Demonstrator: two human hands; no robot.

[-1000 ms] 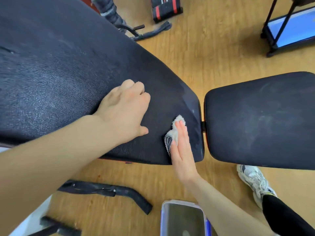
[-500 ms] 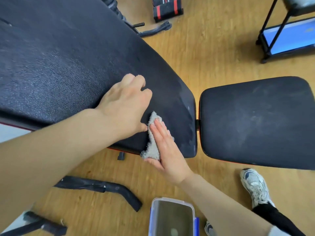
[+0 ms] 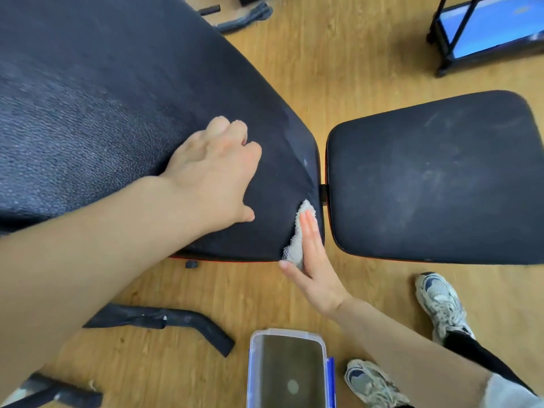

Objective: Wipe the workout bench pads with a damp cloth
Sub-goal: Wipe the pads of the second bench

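The long black back pad [image 3: 103,113] of the bench fills the left of the view. The smaller black seat pad [image 3: 435,178] lies to its right, across a narrow gap. My left hand [image 3: 212,175] rests knuckles-up on the back pad near its lower right end, fingers curled, holding nothing. My right hand [image 3: 312,260] presses a small grey-white cloth [image 3: 297,242] flat against the back pad's lower right corner, fingers straight and pointing up. Faint dusty smears show on the seat pad.
A clear plastic tub [image 3: 287,369] with dark water stands on the wooden floor [image 3: 338,63] below my hands. Black bench legs [image 3: 164,322] lie on the floor at left. My two sneakers [image 3: 441,307] stand at lower right. A black metal rack [image 3: 482,33] is at upper right.
My right hand slid the cloth leftward along the pad's lower edge toward my left thumb, then back right to the corner by the gap. My left hand stayed on the pad.
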